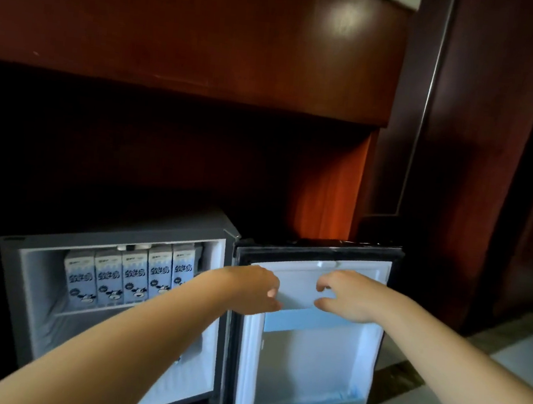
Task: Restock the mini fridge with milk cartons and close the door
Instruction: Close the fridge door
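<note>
Empty, half-curled left hand [259, 291] and right hand [344, 295] hover at the swung-open door [307, 364]; milk cartons [133, 280] stand upright, facing out

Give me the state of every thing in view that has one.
fridge: open.
fridge door: swung wide open to the right, no cartons showing in it.
milk cartons: five upright in a row on the upper shelf.
left hand: fingers loosely curled, holding nothing.
right hand: fingers loosely curled, holding nothing.

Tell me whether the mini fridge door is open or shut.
Open. The door is swung wide, its white inner side faces the camera, and the milk cartons show inside the fridge.
</note>
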{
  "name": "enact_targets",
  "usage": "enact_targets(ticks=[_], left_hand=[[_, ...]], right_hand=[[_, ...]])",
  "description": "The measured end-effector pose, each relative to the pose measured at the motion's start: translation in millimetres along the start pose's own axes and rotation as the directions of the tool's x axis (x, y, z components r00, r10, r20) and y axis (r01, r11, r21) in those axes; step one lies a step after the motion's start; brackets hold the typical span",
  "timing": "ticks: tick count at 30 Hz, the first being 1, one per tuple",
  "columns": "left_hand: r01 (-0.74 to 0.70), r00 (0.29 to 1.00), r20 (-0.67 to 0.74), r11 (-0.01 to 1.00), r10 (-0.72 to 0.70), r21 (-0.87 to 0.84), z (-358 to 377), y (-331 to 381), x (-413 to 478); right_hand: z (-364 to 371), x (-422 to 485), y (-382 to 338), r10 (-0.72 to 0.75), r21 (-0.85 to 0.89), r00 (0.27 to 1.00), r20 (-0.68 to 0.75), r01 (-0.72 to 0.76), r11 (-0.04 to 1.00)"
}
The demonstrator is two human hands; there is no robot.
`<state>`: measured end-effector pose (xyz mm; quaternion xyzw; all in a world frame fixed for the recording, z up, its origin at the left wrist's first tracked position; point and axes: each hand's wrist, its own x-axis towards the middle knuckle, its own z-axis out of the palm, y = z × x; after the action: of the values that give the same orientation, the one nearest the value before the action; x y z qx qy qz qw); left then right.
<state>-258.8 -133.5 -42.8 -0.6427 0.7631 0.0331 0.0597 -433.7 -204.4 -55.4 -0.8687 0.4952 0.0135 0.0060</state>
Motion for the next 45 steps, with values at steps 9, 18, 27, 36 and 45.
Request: enact_targets(ticks=[9, 18, 27, 36, 45], left_hand=[[0.126, 0.967, -0.232, 0.988, -0.102, 0.091, -3, -13, 109], [0.294, 0.881, -0.432, 0.939, -0.193, 0.18, 16, 0, 156], [0.305, 0.876, -0.436, 0.938, -0.207, 0.168, 8, 7, 143], [0.201, 0.925, -0.309, 0.975, -0.22, -0.094, 22, 2, 86], [0.207, 0.936, -0.23, 0.944, -0.268, -0.258, 33, -7, -4]], right_hand=[[1, 82, 56, 0.011, -0.062, 0.981, -0.194, -0.023, 0.998], [20, 116, 75, -0.013, -0.048, 0.955, -0.295, -0.002, 0.999], [6, 77, 75, -0.068, -0.012, 0.947, -0.314, 0.068, 0.998], [-9, 7, 54, -0.11, 0.112, 0.974, -0.197, 0.134, 0.985], [-18, -57, -10, -0.196, 0.262, 0.964, -0.179, 0.238, 0.935]])
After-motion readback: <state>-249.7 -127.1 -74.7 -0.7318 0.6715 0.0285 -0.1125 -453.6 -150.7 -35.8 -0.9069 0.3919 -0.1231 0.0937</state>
